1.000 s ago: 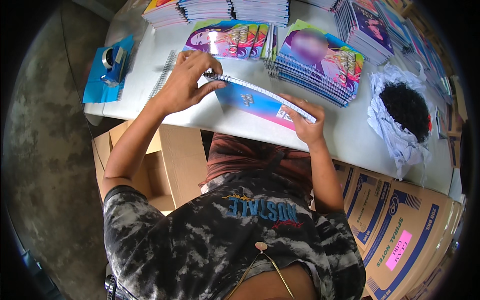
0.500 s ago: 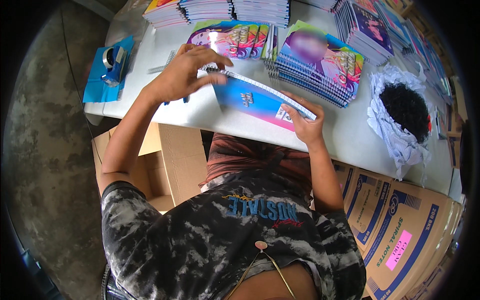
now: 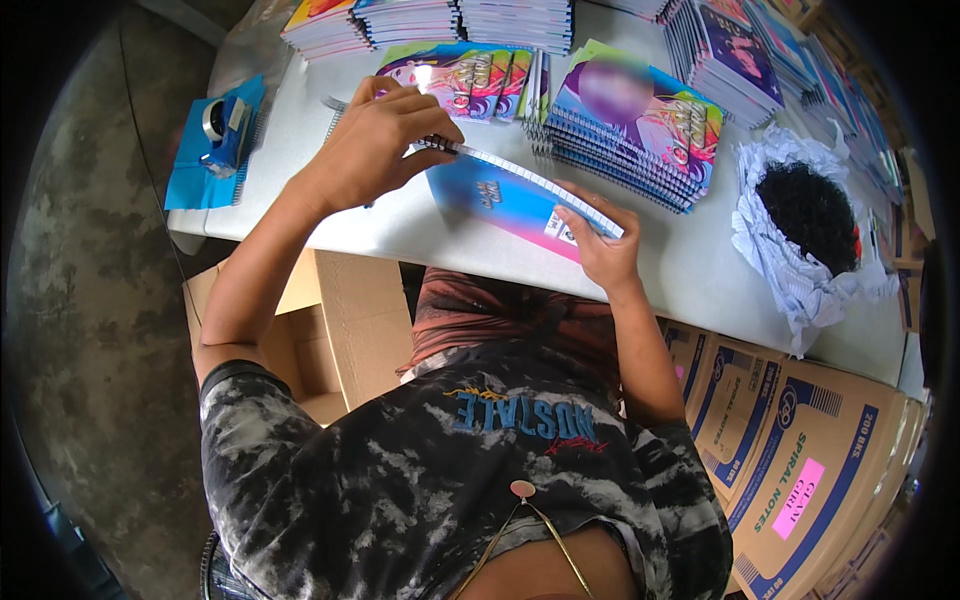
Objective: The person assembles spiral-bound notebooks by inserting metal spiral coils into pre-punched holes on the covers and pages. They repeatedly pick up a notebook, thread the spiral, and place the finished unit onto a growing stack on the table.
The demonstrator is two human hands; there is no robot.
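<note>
A spiral notebook (image 3: 510, 205) with a blue-to-pink cover is tilted up over the table's front part. My right hand (image 3: 605, 245) grips its right end, thumb on the cover beside a white label. At the other end, my left hand (image 3: 385, 145) has its thumb and fingers closed around the black coil at the notebook's corner. Part of that corner is hidden behind the fingers. Just beyond the notebook lies a stack of spiral notebooks (image 3: 640, 125) with colourful illustrated covers, and another colourful notebook pile (image 3: 460, 80) sits behind my left hand.
A blue tape dispenser (image 3: 228, 135) rests on a blue notebook (image 3: 188, 180) at the table's left end. To the right, crumpled white paper (image 3: 765, 250) surrounds a tangled black bundle (image 3: 808, 215). More notebook stacks (image 3: 515, 25) line the back. Below are an open carton (image 3: 365, 320) and closed cartons (image 3: 800, 450).
My left hand's fingers, blurred and apart before, have closed on the coil end of the notebook. The notebook and my right hand have shifted slightly left.
</note>
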